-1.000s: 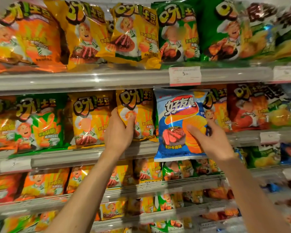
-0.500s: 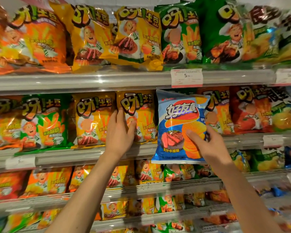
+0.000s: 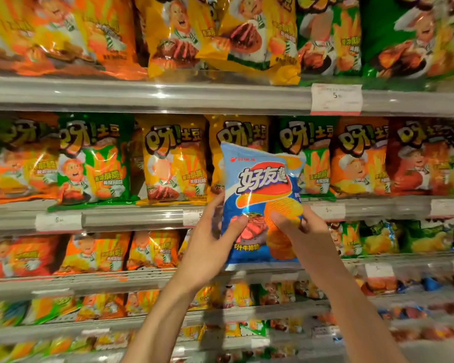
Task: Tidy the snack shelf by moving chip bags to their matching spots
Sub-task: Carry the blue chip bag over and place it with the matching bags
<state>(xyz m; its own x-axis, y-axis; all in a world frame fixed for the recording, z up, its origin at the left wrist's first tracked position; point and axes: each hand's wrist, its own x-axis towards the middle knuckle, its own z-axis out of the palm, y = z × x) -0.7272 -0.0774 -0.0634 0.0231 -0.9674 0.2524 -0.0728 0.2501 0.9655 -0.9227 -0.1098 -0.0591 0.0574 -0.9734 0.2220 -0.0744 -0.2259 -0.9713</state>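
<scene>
1. Left hand [image 3: 207, 247] has come off the yellow bags on the shelf and now grips the glossy blue foil chip bag [image 3: 260, 205] too, thumb on its front.
2. Right hand [image 3: 303, 233] pinches the bag's lower right.
3. Bag is clear of the middle shelf [image 3: 142, 218], held upright before the yellow row.
4. Misfit pulled; likely needs its matching spot next.

A blue chip bag [image 3: 260, 205] is showing white lettering, a red-and-orange swirl, golden ridged chips and a red steak picture. Behind it, shelf bags are glowing in bands of colour: an orange bag [image 3: 26, 166], a green bag [image 3: 95, 163], a yellow bag [image 3: 173, 163] and a red bag [image 3: 414, 163]. White price tags [image 3: 336, 98] are carrying red edging.
</scene>
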